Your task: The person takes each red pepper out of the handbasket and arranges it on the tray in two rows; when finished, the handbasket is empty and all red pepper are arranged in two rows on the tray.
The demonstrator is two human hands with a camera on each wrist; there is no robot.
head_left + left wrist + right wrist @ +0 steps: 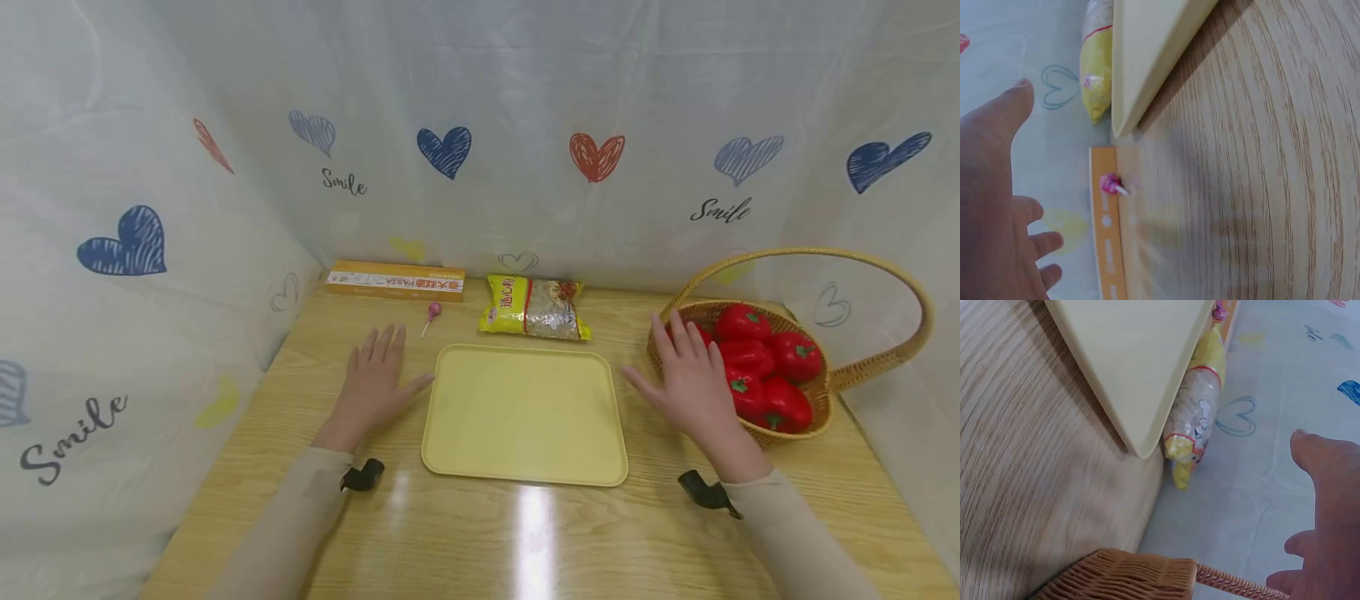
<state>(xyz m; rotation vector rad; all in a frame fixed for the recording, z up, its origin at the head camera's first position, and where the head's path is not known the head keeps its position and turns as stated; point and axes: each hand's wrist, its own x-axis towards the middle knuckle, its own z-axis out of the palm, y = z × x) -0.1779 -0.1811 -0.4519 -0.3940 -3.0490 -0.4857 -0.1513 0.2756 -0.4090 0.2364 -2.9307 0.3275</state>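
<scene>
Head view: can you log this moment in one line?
left hand: holding nothing | right hand: holding nothing, near woven tan basket of red peppers | yellow rectangular tray: between hands

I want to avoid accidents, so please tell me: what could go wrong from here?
The right grip appears very close to the basket, so a sideways move might knock it and spill its red peppers. The lollipop lies loose beyond the left grip; a careless reach could brush it and make it roll. The tray has only a low rim, so round things might roll off.
</scene>
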